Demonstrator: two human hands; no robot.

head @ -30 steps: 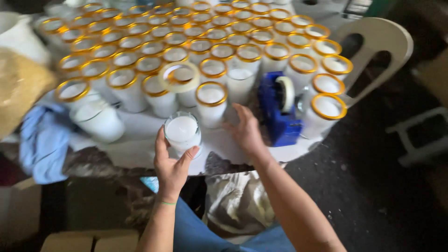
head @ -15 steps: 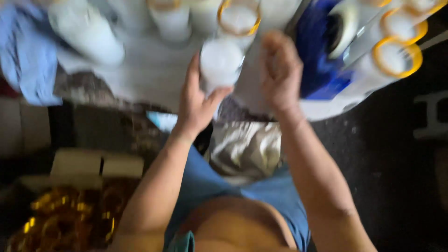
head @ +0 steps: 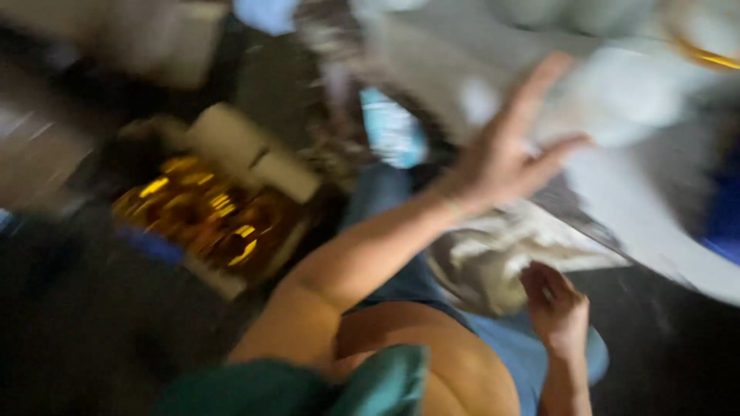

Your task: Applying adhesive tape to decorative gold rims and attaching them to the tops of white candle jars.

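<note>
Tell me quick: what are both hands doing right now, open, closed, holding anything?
Left hand: open, fingers spread, raised near the white table edge, holding nothing.
Right hand: low over the lap, fingers curled; too blurred to tell if it holds anything.

1 head-worn view, tilted steeply down, close over lap and floor

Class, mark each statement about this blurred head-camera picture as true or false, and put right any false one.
1. The left hand is raised with its fingers spread. True.
2. The right hand grips a blue cup. False: it is lowered near the lap, and no cup shows in it.
3. An open box of gold-coloured rings sits low on the left. True.
4. The person wears red trousers. False: the jeans are blue.
</note>
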